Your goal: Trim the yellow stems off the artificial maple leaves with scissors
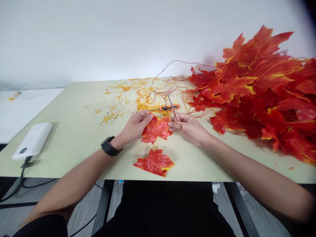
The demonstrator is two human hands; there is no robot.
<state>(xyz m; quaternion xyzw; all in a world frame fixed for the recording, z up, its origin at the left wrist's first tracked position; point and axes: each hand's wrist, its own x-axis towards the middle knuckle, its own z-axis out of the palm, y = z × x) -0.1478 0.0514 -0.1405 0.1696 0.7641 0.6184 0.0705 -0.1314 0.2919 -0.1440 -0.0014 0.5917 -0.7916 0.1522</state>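
Note:
My left hand (137, 125) pinches the upper left edge of a red artificial maple leaf (157, 129) with yellow edging. My right hand (190, 129) is closed around slim metal scissors (172, 107), their blades pointing up and away from me. Its thumb and fingertips also touch the right edge of that leaf. A second red maple leaf (155, 163) lies just below, near the table's front edge, with a yellow stem between the two. Behind the held leaf rests an orange-and-black handled tool (170, 107), partly hidden by the scissors.
Yellow-orange trimmings (142, 95) are scattered across the table (81, 144). At the right is a large heap of red maple leaves (256, 89), with thin red cord (170, 84) looping out of it. A white power bank (34, 140) with a black cable (23, 174) lies at left.

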